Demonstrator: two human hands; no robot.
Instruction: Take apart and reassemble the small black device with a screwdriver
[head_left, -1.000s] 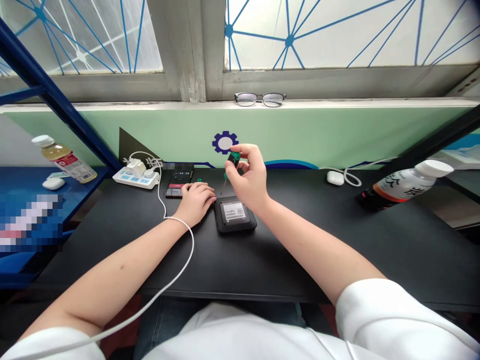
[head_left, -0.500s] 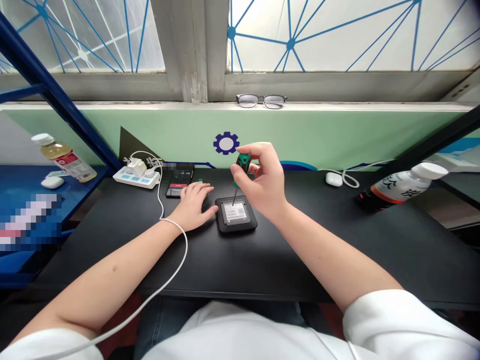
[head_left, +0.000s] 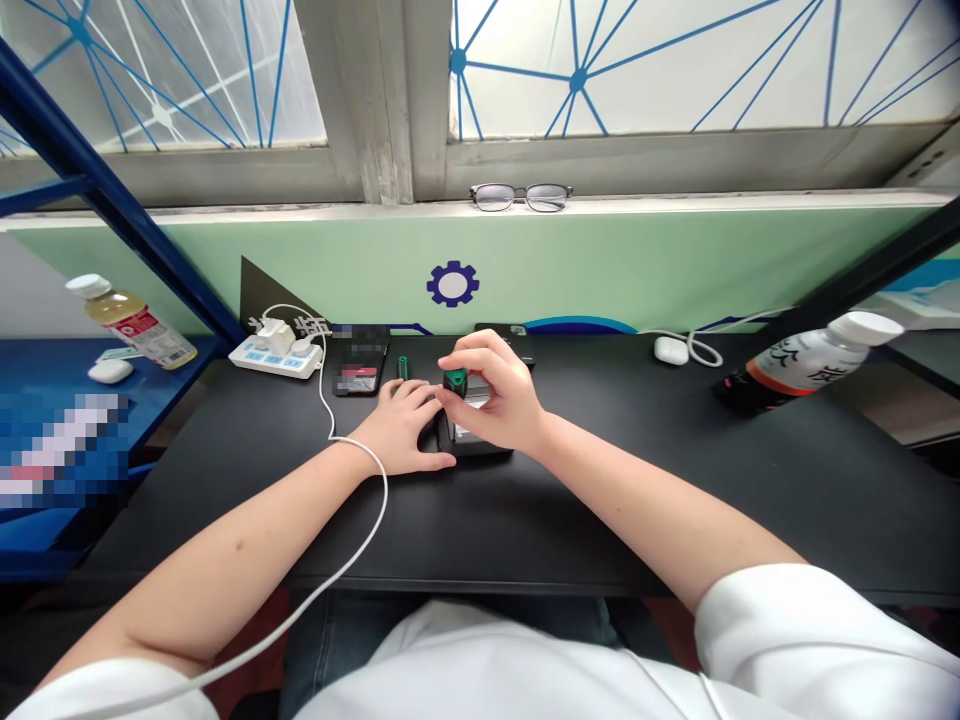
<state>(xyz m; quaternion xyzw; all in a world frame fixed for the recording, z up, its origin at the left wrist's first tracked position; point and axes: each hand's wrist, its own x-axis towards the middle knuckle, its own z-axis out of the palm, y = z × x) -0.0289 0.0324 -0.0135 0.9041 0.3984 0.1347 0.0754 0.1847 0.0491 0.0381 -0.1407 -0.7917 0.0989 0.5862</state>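
Observation:
My right hand (head_left: 504, 392) grips a green and black screwdriver (head_left: 454, 382) by its handle, thumb and fingers wrapped round it. The screwdriver stands over the left part of a black square device (head_left: 486, 446) that lies flat on the desk with a white label on its upper face. Its shaft and tip are hidden from me. My left hand (head_left: 405, 428) is open, fingers spread, palm down at the device's left edge, the thumb by its near corner. Just beyond these fingers lies a small green-handled tool (head_left: 403, 368).
A phone (head_left: 361, 362) and a white power strip (head_left: 276, 352) lie at the back left. A white cable (head_left: 381, 510) crosses my left wrist. To the right are a white earbud case (head_left: 670, 349) and a drink bottle (head_left: 810, 365). Glasses (head_left: 520, 197) rest on the sill.
My right hand has come down and slightly left with the screwdriver, lower over the device. My left hand has shifted right, against the device's edge. A dark object behind the right hand now shows.

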